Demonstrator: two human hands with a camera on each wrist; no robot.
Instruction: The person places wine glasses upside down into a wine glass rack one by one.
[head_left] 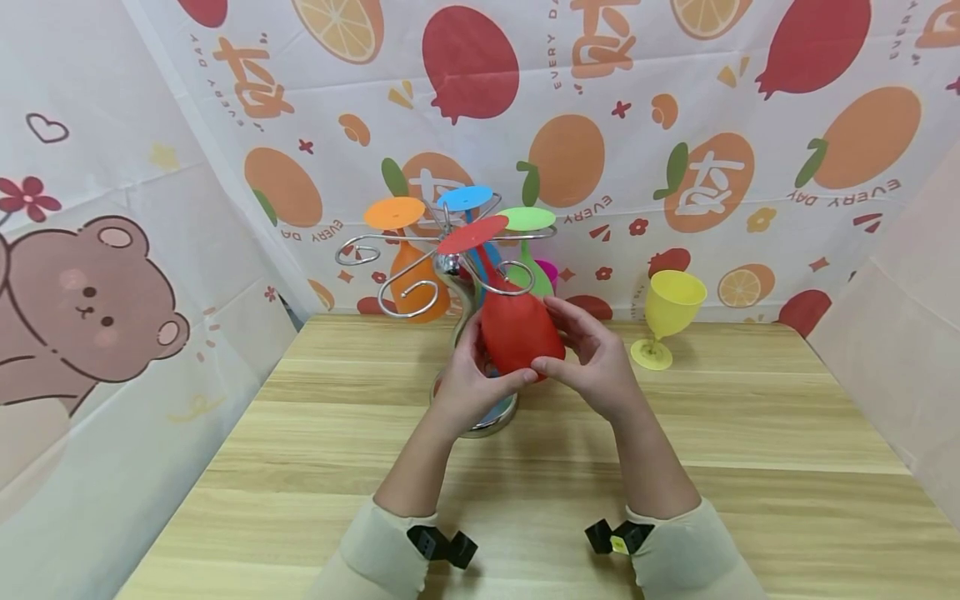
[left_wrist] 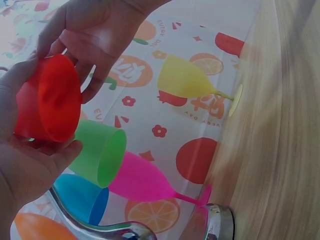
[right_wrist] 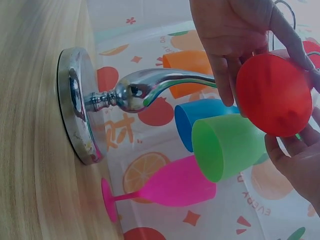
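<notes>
A red plastic goblet (head_left: 521, 329) hangs upside down from a front arm of the chrome glass rack (head_left: 450, 265), its foot above the wire. My left hand (head_left: 471, 379) grips the bowl from the left, thumb across its front. From the other side my right hand (head_left: 592, 358) holds the same bowl between thumb and fingers. Orange (head_left: 416, 279), blue (right_wrist: 200, 120) and green (right_wrist: 225, 145) goblets hang upside down on the rack's other arms. The left wrist view looks into the red bowl's mouth (left_wrist: 60, 100).
A yellow goblet (head_left: 673, 308) stands upright on the wooden table (head_left: 712, 467), back right. Behind the rack, a pink goblet (right_wrist: 175, 182) stands on the table. A fruit-print cloth (head_left: 480, 150) hangs at the table's back edge. The rack's round chrome base (right_wrist: 80, 107) rests on the table.
</notes>
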